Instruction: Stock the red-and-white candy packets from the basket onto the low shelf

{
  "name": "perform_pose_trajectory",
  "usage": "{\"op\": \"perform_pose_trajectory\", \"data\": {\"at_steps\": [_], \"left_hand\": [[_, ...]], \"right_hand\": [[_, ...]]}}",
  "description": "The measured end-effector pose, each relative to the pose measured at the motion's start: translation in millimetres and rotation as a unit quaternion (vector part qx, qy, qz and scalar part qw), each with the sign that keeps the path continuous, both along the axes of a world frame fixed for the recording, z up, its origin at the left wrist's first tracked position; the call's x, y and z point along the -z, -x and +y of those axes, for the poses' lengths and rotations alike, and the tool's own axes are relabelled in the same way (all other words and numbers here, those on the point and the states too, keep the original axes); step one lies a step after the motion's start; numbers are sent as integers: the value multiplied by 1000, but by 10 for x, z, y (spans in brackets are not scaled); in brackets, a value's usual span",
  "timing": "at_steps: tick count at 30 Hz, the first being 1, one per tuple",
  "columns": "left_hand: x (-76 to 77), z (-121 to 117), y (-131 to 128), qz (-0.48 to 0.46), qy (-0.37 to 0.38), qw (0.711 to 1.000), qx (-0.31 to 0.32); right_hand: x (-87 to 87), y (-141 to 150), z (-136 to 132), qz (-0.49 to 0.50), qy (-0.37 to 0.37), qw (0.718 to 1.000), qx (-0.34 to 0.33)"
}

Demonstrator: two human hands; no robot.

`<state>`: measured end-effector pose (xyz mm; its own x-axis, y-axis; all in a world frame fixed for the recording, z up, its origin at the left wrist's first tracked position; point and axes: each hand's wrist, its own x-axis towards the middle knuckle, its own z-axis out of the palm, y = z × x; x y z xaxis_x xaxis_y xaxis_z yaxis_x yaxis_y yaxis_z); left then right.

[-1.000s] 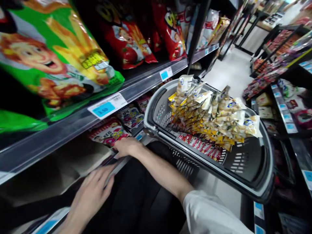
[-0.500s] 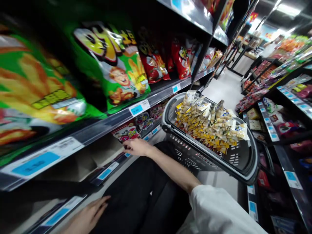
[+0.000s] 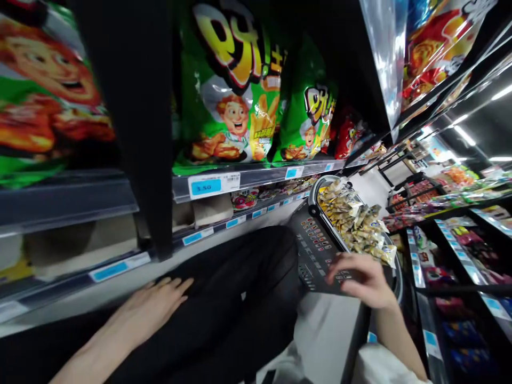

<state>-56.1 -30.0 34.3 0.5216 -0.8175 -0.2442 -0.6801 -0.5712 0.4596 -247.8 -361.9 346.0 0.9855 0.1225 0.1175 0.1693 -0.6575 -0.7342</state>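
My left hand [image 3: 154, 306] lies flat and open on my black trouser leg [image 3: 224, 298], fingers stretched toward the low shelf. My right hand [image 3: 362, 278] hovers over the near side of a grey shopping basket [image 3: 316, 250], fingers curled downward, holding nothing that I can see. The basket is heaped with several yellow and white snack packets [image 3: 352, 218]. Big green chip bags [image 3: 232, 96] fill the shelf above on the left.
A black shelf upright [image 3: 132, 128] stands close in front of me. Blue price labels [image 3: 206, 186] run along the shelf edges. Small red packets [image 3: 245, 199] sit on the lower shelf. The aisle floor [image 3: 372, 186] runs away past the basket; more stocked shelves [image 3: 448, 213] line the right.
My right hand has left the low shelf's red packets and moved right to the basket. The view swung up and left; my left hand now rests on my leg.
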Motion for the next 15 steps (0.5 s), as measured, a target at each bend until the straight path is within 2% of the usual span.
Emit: {"op": "perform_pose_trajectory", "data": {"at_steps": [2, 5, 7, 8, 10, 12, 13, 15], "left_hand": [[51, -4, 6, -6, -2, 1000, 0], [80, -24, -9, -15, 7, 1000, -2], [81, -39, -27, -18, 14, 1000, -11], [80, -46, -34, -20, 19, 999, -18], [79, -58, -45, -21, 25, 999, -31], [74, -67, -47, -19, 23, 999, -38], [68, -71, -45, -17, 21, 999, -39], [44, -77, -39, -13, 10, 999, -40]], "right_hand": [[-227, -27, -286, -115, -19, 988, 101], [-343, -263, -873, -220, -73, 952, 200], [-285, -483, -1262, -179, -44, 946, 266], [-220, -594, -1424, -121, -21, 952, 280], [-31, -797, -1643, 68, 18, 968, 242], [201, -967, -1705, 235, 76, 957, 152], [317, -1038, -1684, 278, 108, 948, 109], [521, -1152, -1572, 287, 151, 944, 60]]}}
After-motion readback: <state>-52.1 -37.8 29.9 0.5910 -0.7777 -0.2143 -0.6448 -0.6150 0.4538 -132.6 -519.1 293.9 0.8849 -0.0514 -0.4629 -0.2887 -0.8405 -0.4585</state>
